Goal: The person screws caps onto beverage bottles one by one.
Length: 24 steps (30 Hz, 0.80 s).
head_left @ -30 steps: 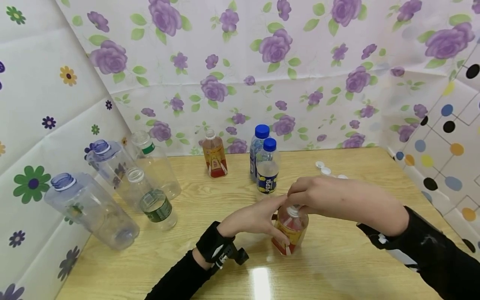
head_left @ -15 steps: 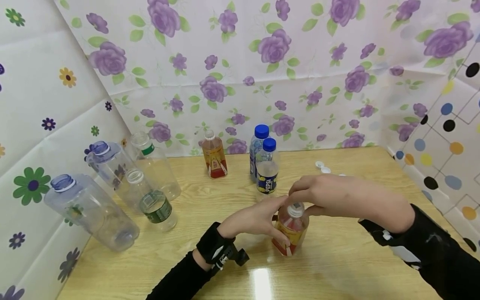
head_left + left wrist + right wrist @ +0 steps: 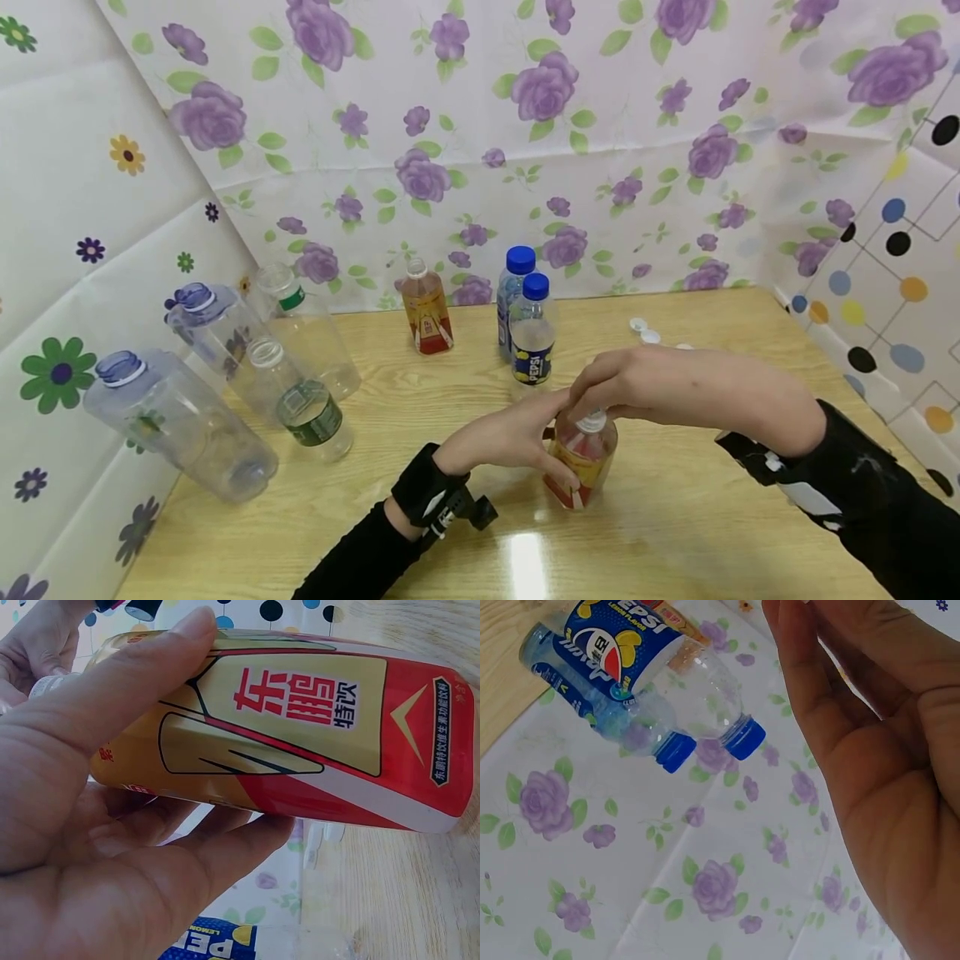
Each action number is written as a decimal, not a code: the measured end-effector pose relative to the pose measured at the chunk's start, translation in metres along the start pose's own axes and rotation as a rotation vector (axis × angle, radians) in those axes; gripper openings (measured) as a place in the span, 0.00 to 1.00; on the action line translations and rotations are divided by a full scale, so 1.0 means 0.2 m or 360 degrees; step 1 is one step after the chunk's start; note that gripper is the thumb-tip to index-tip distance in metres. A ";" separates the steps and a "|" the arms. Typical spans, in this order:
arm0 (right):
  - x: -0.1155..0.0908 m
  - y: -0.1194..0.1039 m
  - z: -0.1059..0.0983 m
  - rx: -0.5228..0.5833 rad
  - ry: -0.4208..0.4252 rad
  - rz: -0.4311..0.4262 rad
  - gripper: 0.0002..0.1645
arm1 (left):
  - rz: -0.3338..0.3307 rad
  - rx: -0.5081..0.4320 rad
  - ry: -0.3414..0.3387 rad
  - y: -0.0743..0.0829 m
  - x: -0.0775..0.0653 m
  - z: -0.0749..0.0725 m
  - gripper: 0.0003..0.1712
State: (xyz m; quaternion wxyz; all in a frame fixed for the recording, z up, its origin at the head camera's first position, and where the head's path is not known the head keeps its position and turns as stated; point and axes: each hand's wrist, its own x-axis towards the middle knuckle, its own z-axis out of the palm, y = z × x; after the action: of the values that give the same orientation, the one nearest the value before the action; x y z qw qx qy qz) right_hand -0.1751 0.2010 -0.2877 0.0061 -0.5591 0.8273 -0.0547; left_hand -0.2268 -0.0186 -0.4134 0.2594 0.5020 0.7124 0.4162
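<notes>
A red and gold drink bottle [image 3: 588, 467] stands upright on the wooden table, its label facing the camera in the left wrist view. My left hand [image 3: 506, 442] grips its body, thumb on the near side and fingers behind. Over the top, my right hand [image 3: 645, 385] pinches the white cap [image 3: 592, 422] with thumb and fingers, which partly cover it. Only the edge of that cap shows in the left wrist view, beside the right hand [image 3: 34, 656]. Close behind the left hand is a Pepsi bottle [image 3: 532, 343] with a blue cap.
Another blue-capped bottle [image 3: 507, 304] stands behind the Pepsi bottle. A matching red and gold bottle [image 3: 427, 315] is near the back wall. Several clear bottles are grouped at left, including a green-labelled one [image 3: 313, 414]. White caps [image 3: 649, 337] lie at back right.
My right thumb and fingers have shifted around the cap, opening out half a second ago and closing in again now. The left hand and bottle stay in place.
</notes>
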 end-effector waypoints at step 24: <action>0.00 -0.01 0.02 -0.0065 0.0045 0.0010 0.24 | -0.0034 -0.0034 -0.0008 0.02 -0.01 0.00 0.58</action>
State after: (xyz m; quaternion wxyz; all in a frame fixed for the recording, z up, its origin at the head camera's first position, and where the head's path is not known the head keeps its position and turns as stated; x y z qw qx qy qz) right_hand -0.1736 0.1995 -0.2914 -0.0168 -0.5556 0.8300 -0.0456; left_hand -0.2237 -0.0204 -0.4107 0.2711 0.4925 0.7125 0.4198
